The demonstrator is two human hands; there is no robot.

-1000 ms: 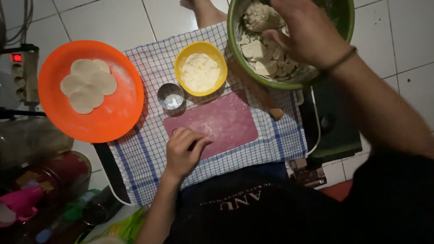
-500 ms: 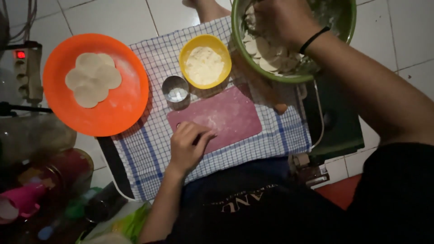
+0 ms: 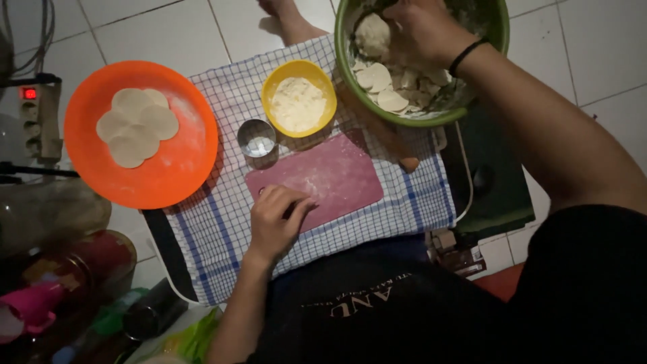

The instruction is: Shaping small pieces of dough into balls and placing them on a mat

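My right hand [image 3: 421, 34] reaches into the green bowl [image 3: 418, 120] at the top right and grips a lump of dough [image 3: 372, 34] above several cut dough rounds. My left hand [image 3: 275, 219] rests flat, fingers loosely curled, on the near left corner of the pink cutting board [image 3: 323, 176], holding nothing. A wooden rolling pin [image 3: 397, 152] lies partly hidden under the bowl's edge.
An orange plate [image 3: 165, 175] with several flat dough rounds [image 3: 137, 126] sits at the left. A yellow bowl of flour [image 3: 298, 98] and a small metal ring cutter [image 3: 257, 141] stand behind the board. All rest on a blue checked cloth [image 3: 216, 229]. A power strip [image 3: 30, 118] lies far left.
My right hand has dug deeper into the green bowl and closed on a dough lump. The left hand stays on the board.
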